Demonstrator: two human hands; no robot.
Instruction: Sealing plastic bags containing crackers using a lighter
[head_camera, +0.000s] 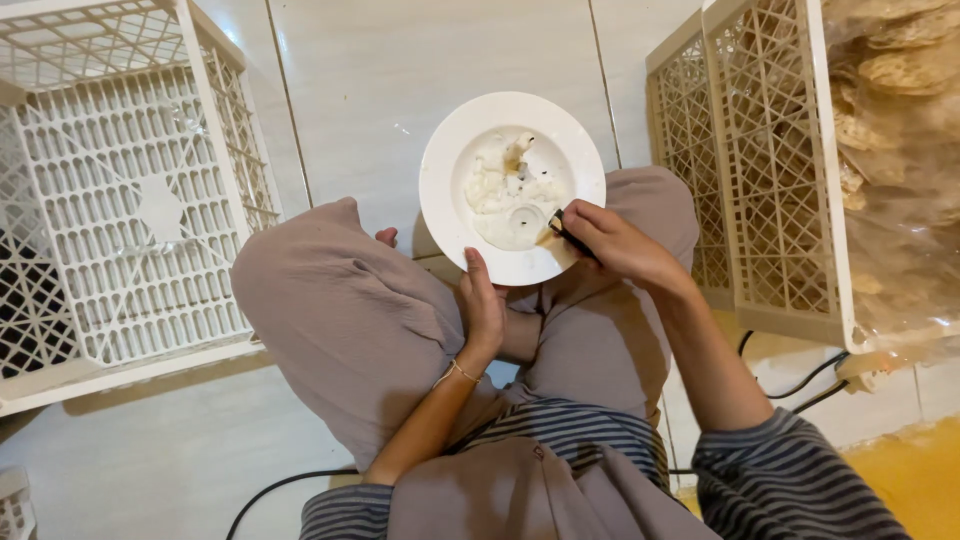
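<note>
A white round plate (440, 170) rests on my crossed legs, smeared with melted white wax and holding a small candle stub (516, 156). My left hand (482, 305) grips the plate's near rim from below, fingers closed on its edge. My right hand (615, 240) is at the plate's right side, pinching a thin dark stick-like tool (560, 228) whose tip touches the wax near the rim. What the tool is exactly I cannot tell.
I sit cross-legged on a pale tiled floor (400, 70). A white plastic lattice crate (120, 190) stands at the left. Beige crates (760, 160) stand at the right, beside clear bags of crackers (900, 120). A black cable (800, 380) runs along the floor.
</note>
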